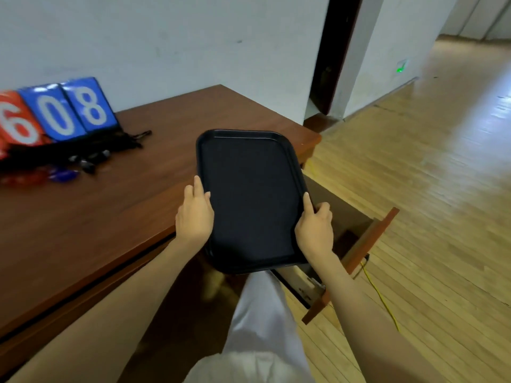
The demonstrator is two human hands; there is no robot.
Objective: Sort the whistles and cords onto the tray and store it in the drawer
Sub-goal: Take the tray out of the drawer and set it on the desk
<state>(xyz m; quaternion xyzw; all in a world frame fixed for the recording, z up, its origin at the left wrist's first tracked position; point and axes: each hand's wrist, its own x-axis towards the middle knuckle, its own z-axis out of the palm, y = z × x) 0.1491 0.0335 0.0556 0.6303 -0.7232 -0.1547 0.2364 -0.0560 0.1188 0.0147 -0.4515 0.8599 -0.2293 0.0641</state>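
A black rectangular tray with nothing on it is held over the desk's right end, partly above the open drawer. My left hand grips its left rim and my right hand grips its right rim. At the far left of the desk lie black cords in a pile. In front of the cords sit several whistles: dark ones, a blue one and red ones, all blurred.
A flip scoreboard showing 6, 0, 8 stands behind the cords on the brown wooden desk. The drawer front juts out to the right over the wooden floor. A yellow cable runs along the floor. A dark doorway is behind.
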